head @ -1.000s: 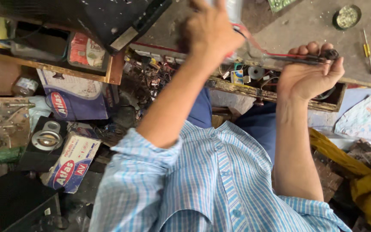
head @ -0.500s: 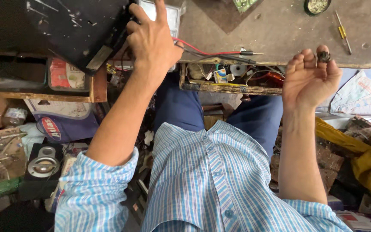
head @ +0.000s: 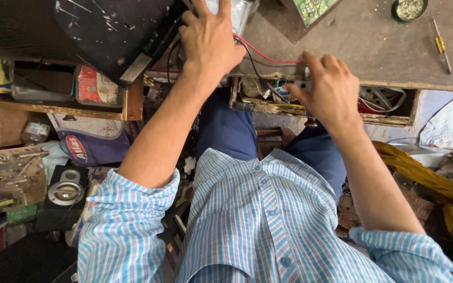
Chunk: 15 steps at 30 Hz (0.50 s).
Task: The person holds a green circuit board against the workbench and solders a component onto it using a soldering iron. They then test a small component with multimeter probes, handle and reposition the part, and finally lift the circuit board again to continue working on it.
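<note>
Wires (head: 268,55) are the link to watch in the head view, the only one you have: a red and a black lead run from under your left hand (head: 211,39) rightward along the bench edge to your right hand (head: 323,89). Their long axis lies roughly level across the frame, dipping a little toward the right-hand end. Your left hand is spread flat, palm down, fingers splayed over a pale translucent part (head: 239,13) at the near edge of the worktable (head: 363,47); it presses rather than pinches, and I can't tell if anything is gripped under the palm. The black panel (head: 106,31) sits just beside that hand, on its thumb side, tilted. Your right hand is curled, fingertips drawn together at the bench lip where the wires end, on a small grey piece (head: 304,84) that's mostly hidden by the fingers; it looks like a pinch, but I can't confirm what's held. The open drawer (head: 389,102) of loose parts lies directly below those fingers, touching distance. So the wire end is at your right fingertips and the wire root is under your left palm; right hand is the nearer one to the free end. Well beyond the right fingers on the tabletop are a small screwdriver (head: 440,44), a round tin (head: 409,8), and a green circuit board (head: 315,8), all apart from both hands.
</note>
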Each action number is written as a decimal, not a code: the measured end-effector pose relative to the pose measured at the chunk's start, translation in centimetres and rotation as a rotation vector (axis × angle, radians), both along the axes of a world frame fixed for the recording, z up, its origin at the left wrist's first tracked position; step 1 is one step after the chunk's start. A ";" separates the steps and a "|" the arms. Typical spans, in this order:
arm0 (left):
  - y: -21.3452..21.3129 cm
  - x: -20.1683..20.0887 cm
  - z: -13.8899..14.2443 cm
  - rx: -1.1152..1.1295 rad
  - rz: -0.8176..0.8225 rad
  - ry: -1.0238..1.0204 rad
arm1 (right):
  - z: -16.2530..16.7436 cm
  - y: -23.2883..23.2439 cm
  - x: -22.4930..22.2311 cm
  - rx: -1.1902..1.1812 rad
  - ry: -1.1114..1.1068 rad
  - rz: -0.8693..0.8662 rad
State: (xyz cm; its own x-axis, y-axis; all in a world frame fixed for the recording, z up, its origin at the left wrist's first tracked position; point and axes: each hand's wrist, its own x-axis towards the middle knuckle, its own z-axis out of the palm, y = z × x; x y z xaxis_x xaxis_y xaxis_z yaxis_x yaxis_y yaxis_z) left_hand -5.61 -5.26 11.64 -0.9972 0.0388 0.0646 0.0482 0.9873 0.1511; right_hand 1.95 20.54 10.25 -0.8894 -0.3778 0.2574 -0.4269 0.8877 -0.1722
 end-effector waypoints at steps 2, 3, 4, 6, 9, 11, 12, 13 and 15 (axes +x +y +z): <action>-0.1 -1.0 -0.1 -0.001 0.027 0.024 | 0.1 -1.3 -0.7 0.067 -0.014 0.012; -0.2 -1.6 -0.2 -0.016 0.032 0.045 | 0.0 -2.0 -0.9 0.064 -0.009 0.038; -0.3 -2.1 -0.4 -0.031 0.036 0.065 | -0.2 -2.6 -1.1 0.063 -0.005 0.063; -0.4 -3.0 -0.5 0.054 0.035 0.024 | -0.7 -3.9 -1.4 0.039 -0.029 0.079; -0.1 -3.8 -0.3 0.071 0.019 -0.034 | -1.9 -6.1 -2.6 -0.044 -0.014 0.065; -0.3 -4.1 -0.1 0.064 0.020 -0.127 | -2.2 -7.5 -3.7 -0.074 -0.038 0.036; -0.6 -4.1 0.4 0.073 0.029 -0.209 | -2.1 -8.1 -4.1 -0.067 -0.084 0.018; -0.9 -3.8 1.0 0.081 0.040 -0.290 | -1.9 -8.5 -4.5 -0.060 -0.129 0.002; -2.2 -2.6 2.4 0.177 -0.049 -0.118 | -1.1 -8.6 -5.0 -0.229 -0.211 0.091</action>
